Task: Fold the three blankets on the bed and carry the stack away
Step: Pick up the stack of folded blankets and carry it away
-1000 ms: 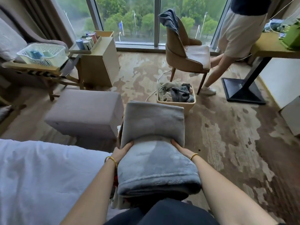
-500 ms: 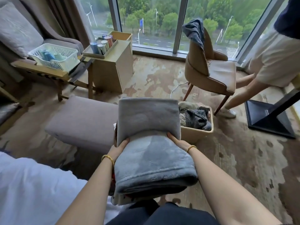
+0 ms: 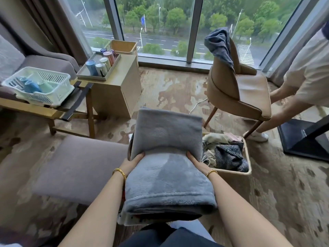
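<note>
Both hands, left hand (image 3: 132, 162) and right hand (image 3: 195, 161), clasp the folded blanket stack (image 3: 167, 168) at its sides, fingers curled under, held at waist height. Carrying step; next needs a set-down spot, maybe the ottoman (image 3: 76, 166).

No readable text

No lettering, label, brand, number or sign can be made out on anything in view; the cans' (image 3: 101, 65) print is too small.

The folded blanket (image 3: 167, 163) on top is plain grey. The ottoman (image 3: 78, 168) at left is mauve-grey, the far chair (image 3: 238, 93) tan, the carpet (image 3: 178, 90) blotched brown and beige.
</note>
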Available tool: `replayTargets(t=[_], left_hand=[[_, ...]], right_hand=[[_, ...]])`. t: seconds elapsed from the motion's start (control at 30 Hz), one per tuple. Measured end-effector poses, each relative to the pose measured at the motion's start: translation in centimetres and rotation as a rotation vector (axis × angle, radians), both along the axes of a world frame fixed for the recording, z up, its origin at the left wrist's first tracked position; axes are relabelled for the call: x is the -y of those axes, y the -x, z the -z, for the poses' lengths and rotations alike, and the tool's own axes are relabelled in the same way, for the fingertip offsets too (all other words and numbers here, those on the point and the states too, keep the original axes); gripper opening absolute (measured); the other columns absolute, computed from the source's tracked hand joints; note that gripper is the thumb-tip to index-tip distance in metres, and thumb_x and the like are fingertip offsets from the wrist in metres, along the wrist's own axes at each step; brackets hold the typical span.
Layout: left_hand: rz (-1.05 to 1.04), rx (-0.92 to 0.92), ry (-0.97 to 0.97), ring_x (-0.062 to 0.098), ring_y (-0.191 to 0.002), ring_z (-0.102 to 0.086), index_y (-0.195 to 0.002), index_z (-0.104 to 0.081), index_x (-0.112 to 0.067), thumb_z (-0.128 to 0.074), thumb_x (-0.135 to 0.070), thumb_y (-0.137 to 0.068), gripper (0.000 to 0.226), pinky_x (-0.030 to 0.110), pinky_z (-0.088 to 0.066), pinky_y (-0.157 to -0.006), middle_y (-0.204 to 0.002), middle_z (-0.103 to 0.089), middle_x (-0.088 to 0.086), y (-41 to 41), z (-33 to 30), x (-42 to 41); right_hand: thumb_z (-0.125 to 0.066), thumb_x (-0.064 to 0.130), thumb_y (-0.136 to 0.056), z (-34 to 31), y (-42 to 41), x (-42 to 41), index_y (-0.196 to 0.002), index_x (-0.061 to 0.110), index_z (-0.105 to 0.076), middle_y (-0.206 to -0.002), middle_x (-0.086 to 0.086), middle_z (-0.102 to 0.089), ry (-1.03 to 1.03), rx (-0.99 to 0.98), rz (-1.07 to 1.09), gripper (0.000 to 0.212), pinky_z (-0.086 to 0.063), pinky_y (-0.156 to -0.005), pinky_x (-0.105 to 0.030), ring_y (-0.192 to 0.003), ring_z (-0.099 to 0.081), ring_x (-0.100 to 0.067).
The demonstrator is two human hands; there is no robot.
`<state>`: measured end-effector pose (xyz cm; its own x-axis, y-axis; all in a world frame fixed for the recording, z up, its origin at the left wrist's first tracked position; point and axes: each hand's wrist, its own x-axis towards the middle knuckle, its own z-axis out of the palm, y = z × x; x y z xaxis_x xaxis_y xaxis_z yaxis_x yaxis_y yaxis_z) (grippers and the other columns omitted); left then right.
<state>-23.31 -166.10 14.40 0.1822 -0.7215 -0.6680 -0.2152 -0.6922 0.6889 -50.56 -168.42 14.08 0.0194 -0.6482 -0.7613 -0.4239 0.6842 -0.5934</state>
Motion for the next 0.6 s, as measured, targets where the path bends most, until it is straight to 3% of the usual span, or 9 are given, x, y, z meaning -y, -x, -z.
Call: replayTargets(t=[0.1,0.17,0.23,0.33,0.5,0.6], left_hand=[[0.018,-0.02,-0.034,0.015,-0.084,-0.059,-0.123,-0.055,-0.011,-0.062,-0.057,-0.078,0.065,0.028,-0.045,-0.074,-0.105,-0.064,0.004,-0.7,-0.2,4.9],[0.03,-0.012,-0.053,0.025,-0.105,-0.058,-0.135,-0.045,-0.01,-0.062,-0.067,-0.064,0.092,0.03,-0.043,-0.087,-0.125,-0.057,0.009,-1.1,-0.7,8.8],[0.016,0.034,-0.058,0.029,-0.116,-0.052,-0.14,-0.037,-0.006,-0.059,-0.07,-0.057,0.106,0.03,-0.037,-0.088,-0.138,-0.047,0.013,-1.3,-1.4,12.7],[-0.001,0.063,0.007,0.02,-0.092,-0.053,-0.131,-0.048,-0.01,-0.063,-0.064,-0.072,0.082,0.029,-0.037,-0.079,-0.124,-0.057,0.008,-1.4,-1.6,18.5],[-0.047,0.053,0.037,0.025,-0.108,-0.055,-0.134,-0.047,-0.012,-0.058,-0.068,-0.06,0.094,0.035,-0.042,-0.094,-0.129,-0.055,0.012,-1.3,-2.5,27.6],[-0.104,0.026,0.048,0.021,-0.092,-0.057,-0.125,-0.053,-0.01,-0.062,-0.058,-0.078,0.068,0.03,-0.042,-0.082,-0.119,-0.061,0.01,-1.3,-2.3,32.4]], right_hand=[[-0.042,0.067,-0.083,0.1,-0.5,4.2,-0.138,0.009,-0.043,-0.14,-0.013,-0.047,-0.002,0.001,0.013,0.08,-0.029,-0.1,-0.025,-0.128,-0.044,-0.024],[-0.044,0.064,-0.084,0.1,-0.9,7.7,-0.139,0.009,-0.041,-0.141,-0.013,-0.046,0.02,0.029,0.038,0.078,-0.028,-0.104,-0.027,-0.129,-0.043,-0.025],[-0.046,0.06,-0.085,0.1,-1.3,11.7,-0.14,0.009,-0.038,-0.142,-0.012,-0.044,0.064,0.066,0.052,0.075,-0.028,-0.109,-0.031,-0.13,-0.042,-0.026],[-0.047,0.059,-0.084,0.0,-1.8,18.2,-0.138,0.007,-0.041,-0.14,-0.013,-0.046,0.087,0.08,0.044,0.075,-0.027,-0.113,-0.037,-0.13,-0.042,-0.029],[-0.043,0.06,-0.087,-0.9,-1.9,29.0,-0.137,0.009,-0.044,-0.141,-0.013,-0.045,0.063,0.063,-0.041,0.072,-0.027,-0.108,-0.031,-0.13,-0.042,-0.027],[-0.045,0.055,-0.088,-1.5,-2.0,34.9,-0.137,0.006,-0.043,-0.143,-0.015,-0.043,0.091,0.088,-0.054,0.07,-0.024,-0.113,-0.031,-0.133,-0.039,-0.026]])
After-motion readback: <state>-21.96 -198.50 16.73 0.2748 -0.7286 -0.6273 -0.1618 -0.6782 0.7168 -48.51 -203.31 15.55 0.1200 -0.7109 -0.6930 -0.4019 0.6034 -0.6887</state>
